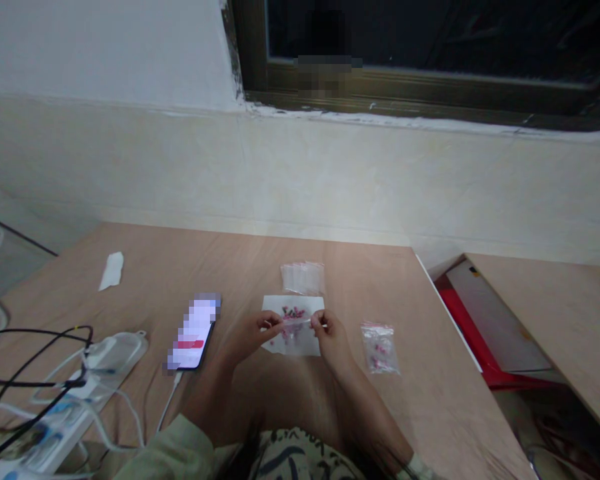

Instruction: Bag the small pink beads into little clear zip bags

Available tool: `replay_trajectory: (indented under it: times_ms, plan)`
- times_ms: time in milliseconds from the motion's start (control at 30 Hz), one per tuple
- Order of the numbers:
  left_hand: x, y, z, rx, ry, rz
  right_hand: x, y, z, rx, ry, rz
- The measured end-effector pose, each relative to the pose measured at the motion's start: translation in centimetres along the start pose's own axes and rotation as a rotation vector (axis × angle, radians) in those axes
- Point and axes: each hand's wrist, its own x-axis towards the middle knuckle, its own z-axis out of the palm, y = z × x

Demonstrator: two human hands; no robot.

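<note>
Between my two hands a small clear plastic bag [297,323] is stretched above a white sheet of paper [310,345]. My left hand [261,331] pinches its left end with thumb and fingertips. At the right end my right hand [331,337] has a similar pinch. Small pink-red and dark pieces [293,312] lie on the paper, partly seen through the plastic; their kind is too small to make out. Just beyond the paper lies a row of overlapping clear bags [303,277]. A bag with some pink pieces inside [380,349] rests to the right of my right hand.
A lit phone [195,332] with a white cable lies on the wooden table [240,260], left of my hands. Farther left are a power strip [111,357] with tangled cords and a white paper scrap [112,270]. A gap with a red item [467,333] borders the table's right edge.
</note>
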Motion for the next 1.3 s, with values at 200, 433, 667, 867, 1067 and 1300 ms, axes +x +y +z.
replay_trajectory:
  times_ms: [200, 433, 667, 867, 1067, 1300]
  plan:
    - [0.2, 1.0, -0.4, 0.038, 0.072, 0.047, 0.4, -0.2, 0.7, 0.081, -0.157, 0.030]
    - [-0.7, 1.0, 0.9, -0.027, -0.007, 0.033, -0.6, -0.2, 0.7, 0.050, -0.091, 0.029]
    - [-0.8, 1.7, 1.5, 0.009, 0.065, 0.095, -1.1, -0.3, 1.4, 0.170, -0.199, 0.091]
    - [0.3, 1.6, 1.3, 0.019, 0.005, 0.106, -0.2, -0.9, 1.0, 0.293, -0.144, 0.118]
    - [0.8, 0.9, 0.7, 0.019, 0.074, 0.060, 0.3, -1.3, 0.7, 0.287, -0.166, 0.138]
    - [0.1, -0.6, 0.5, -0.105, 0.164, -0.119, -1.5, 1.5, 0.1, 0.145, -0.161, 0.182]
